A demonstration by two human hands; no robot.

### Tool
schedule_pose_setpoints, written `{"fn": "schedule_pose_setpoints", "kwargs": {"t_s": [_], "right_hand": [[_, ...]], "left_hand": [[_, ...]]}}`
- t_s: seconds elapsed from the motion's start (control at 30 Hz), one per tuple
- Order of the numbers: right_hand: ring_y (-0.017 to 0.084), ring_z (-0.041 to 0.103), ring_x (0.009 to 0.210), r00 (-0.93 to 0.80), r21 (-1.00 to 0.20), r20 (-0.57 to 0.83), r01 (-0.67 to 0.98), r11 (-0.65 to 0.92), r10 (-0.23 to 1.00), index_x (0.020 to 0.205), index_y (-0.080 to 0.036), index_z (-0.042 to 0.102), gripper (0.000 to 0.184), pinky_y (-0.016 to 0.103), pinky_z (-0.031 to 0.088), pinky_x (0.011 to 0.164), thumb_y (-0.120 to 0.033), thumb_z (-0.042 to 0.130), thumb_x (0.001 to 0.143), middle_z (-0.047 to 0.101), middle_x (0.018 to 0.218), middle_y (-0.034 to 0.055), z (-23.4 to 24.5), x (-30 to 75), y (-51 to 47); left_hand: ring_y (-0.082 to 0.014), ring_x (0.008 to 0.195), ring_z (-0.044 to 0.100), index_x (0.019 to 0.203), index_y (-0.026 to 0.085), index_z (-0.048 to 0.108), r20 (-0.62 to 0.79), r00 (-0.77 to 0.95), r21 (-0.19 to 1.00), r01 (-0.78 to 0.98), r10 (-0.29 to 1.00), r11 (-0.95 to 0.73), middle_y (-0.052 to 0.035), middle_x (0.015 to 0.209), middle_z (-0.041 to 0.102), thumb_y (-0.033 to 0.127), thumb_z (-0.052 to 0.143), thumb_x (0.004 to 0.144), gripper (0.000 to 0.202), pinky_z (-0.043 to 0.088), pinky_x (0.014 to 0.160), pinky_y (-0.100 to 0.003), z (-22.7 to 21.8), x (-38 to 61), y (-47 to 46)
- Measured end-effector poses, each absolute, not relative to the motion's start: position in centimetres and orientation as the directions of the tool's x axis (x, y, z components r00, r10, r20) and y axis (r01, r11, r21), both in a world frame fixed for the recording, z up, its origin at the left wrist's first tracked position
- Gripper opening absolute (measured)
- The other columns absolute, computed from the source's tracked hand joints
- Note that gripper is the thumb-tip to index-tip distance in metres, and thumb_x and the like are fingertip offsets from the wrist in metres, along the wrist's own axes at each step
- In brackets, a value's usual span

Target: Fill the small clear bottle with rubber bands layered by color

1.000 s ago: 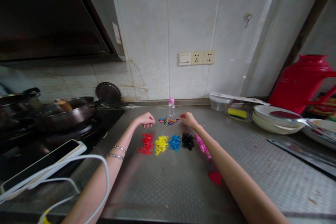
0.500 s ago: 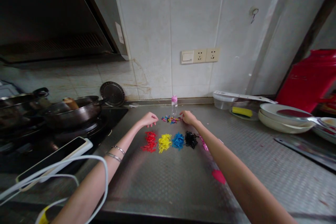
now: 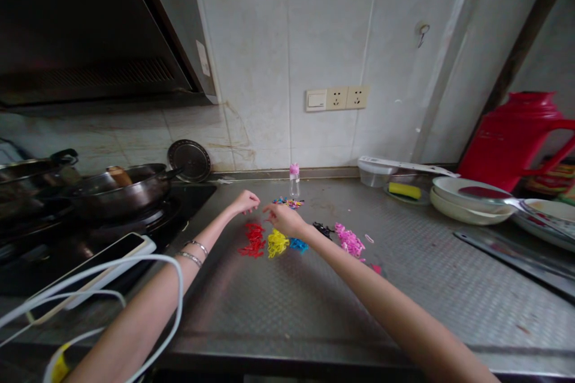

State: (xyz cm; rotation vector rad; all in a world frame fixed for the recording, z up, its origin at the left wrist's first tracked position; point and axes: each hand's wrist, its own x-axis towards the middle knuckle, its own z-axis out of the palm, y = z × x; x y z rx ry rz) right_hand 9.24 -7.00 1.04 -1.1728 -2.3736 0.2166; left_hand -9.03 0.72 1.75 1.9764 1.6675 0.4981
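Small rubber bands lie sorted by colour on the steel counter [image 3: 291,305]: a red pile [image 3: 253,239], a yellow pile [image 3: 277,243], a blue pile [image 3: 298,245], a black pile [image 3: 322,228] and a pink pile [image 3: 349,240]. A mixed pile [image 3: 287,201] sits behind them beside a small clear bottle with a pink cap [image 3: 294,179]. My left hand [image 3: 245,200] rests curled just behind the red pile. My right hand [image 3: 285,219] hovers over the yellow and blue piles, fingers pinched; what it holds is too small to see.
A stove with a dark pan [image 3: 112,191] and a pot lid [image 3: 189,161] stands at the left. A phone [image 3: 90,263] with white cables [image 3: 112,287] lies front left. White bowls [image 3: 471,203], a sponge [image 3: 404,190], a plastic container [image 3: 377,173] and a red thermos [image 3: 516,137] stand at the right.
My right hand moved left and toward me, from the right side of the mixed pile to above the yellow and blue piles. My left hand stayed about where it was.
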Motion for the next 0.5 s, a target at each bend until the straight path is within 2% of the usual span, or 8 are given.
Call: {"fn": "schedule_pose_setpoints", "kwargs": {"t_s": [0.17,0.27,0.37,0.5], "right_hand": [[0.016,0.056,0.093,-0.661,-0.305,0.32,0.606,0.734,0.679,0.104,-0.028,0.059,0.043,0.023,0.041,0.074,-0.007,0.042,0.071,0.063,0.101,0.0013,0.3,6.6,-9.4],[0.015,0.056,0.094,-0.662,-0.329,0.325,0.59,0.737,0.675,0.1,-0.028,0.061,0.042,0.022,0.04,0.077,-0.007,0.043,0.069,0.063,0.101,0.0,0.5,7.7,-8.9],[0.014,0.058,0.09,-0.591,-0.381,0.362,0.612,0.693,0.721,0.095,-0.025,0.064,0.04,0.021,0.041,0.077,-0.006,0.04,0.07,0.065,0.097,0.0007,1.1,10.6,-7.4],[0.015,0.059,0.086,-0.354,-0.457,0.361,0.74,0.494,0.863,0.092,-0.023,0.067,0.034,0.021,0.041,0.076,-0.011,0.041,0.073,0.067,0.093,0.0029,1.6,15.7,-4.9]], "left_hand": [[-0.0052,0.045,0.049,0.091,0.01,0.061,-0.035,0.161,0.616,0.781,0.986,-0.106,-0.0049,0.074,0.063,0.02,0.05,0.069,0.026,0.032,0.034,-0.013,0.9,-8.7,0.7],[-0.0063,0.047,0.05,0.088,0.011,0.062,-0.018,0.22,0.642,0.75,0.975,-0.157,-0.0037,0.072,0.062,0.024,0.051,0.069,0.026,0.032,0.034,-0.014,0.4,-8.5,0.4],[-0.0084,0.047,0.05,0.087,0.011,0.063,0.019,0.276,0.64,0.735,0.961,-0.224,-0.0031,0.066,0.062,0.028,0.053,0.068,0.027,0.034,0.037,-0.016,0.2,-7.9,0.0],[-0.0119,0.059,0.054,0.084,0.009,0.066,0.139,0.299,0.6,0.733,0.944,-0.32,-0.0056,0.073,0.065,0.028,0.055,0.068,0.027,0.042,0.051,-0.02,0.1,-6.3,-0.1]]}}
